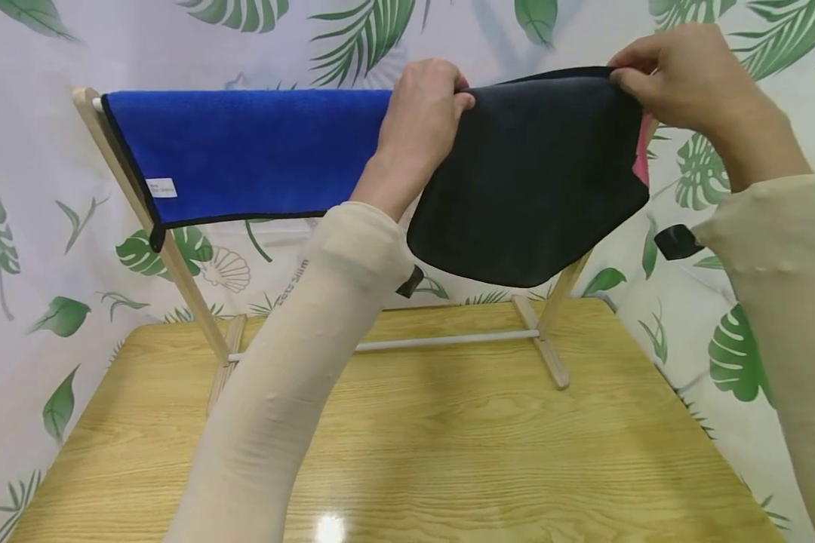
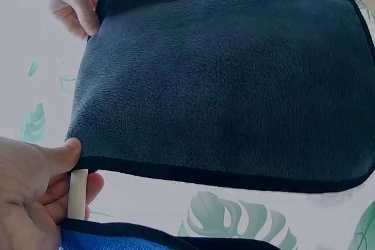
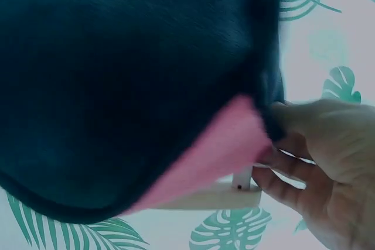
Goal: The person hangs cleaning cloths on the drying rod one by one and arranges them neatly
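Note:
A dark grey plush towel (image 1: 530,173) with black edging hangs folded at the right part of a wooden rack's top bar. My left hand (image 1: 417,124) pinches its upper left edge between thumb and fingers; in the left wrist view the pale bar (image 2: 77,194) passes by those fingers. My right hand (image 1: 702,83) pinches the towel's upper right edge. Pink cloth (image 3: 214,150) shows under the dark towel beside that hand in the right wrist view. To the left, a blue towel (image 1: 244,151) with black edging and a white label is draped over the same bar.
The rack's left wooden post (image 1: 190,294) and right foot (image 1: 550,362) stand on a wood-grain table (image 1: 489,437). A white lower rod (image 1: 448,340) joins the two sides. Behind is a leaf-patterned cloth backdrop (image 1: 27,302).

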Tool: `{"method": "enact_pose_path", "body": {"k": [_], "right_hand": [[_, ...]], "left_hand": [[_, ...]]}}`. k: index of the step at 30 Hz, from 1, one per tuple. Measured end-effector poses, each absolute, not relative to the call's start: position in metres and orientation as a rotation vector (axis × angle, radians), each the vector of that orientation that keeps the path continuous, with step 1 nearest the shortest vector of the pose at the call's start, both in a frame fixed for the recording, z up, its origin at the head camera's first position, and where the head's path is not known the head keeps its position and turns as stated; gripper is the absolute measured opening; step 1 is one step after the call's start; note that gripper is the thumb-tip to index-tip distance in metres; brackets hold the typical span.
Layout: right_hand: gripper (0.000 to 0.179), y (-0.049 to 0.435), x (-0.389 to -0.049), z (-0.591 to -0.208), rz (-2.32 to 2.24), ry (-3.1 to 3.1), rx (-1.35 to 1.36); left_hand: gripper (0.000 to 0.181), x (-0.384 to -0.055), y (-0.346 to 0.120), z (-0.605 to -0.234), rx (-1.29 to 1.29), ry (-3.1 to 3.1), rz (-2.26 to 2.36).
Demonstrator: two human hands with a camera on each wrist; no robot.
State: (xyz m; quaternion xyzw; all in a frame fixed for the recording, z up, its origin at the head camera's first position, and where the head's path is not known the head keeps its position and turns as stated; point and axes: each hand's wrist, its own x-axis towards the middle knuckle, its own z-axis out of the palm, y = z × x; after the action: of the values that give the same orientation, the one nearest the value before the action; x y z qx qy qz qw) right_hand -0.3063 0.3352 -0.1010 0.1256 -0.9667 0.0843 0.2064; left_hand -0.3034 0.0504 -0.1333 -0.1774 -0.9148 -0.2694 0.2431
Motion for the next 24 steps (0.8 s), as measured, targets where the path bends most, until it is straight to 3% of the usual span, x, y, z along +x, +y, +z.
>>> {"method": "enact_pose_path", "body": {"k": [14, 24], "right_hand": [[0.048, 0.314, -0.327, -0.1, 0.475, -2.693, 0.33], [0.05, 0.318, -0.317, -0.101, 0.173, -2.727, 0.116]], "left_hand": [[0.026, -0.303, 0.044, -0.134, -0.502, -2.451, -0.697], [0.027, -0.306, 0.044, -0.134, -0.479, -2.464, -0.729]]}}
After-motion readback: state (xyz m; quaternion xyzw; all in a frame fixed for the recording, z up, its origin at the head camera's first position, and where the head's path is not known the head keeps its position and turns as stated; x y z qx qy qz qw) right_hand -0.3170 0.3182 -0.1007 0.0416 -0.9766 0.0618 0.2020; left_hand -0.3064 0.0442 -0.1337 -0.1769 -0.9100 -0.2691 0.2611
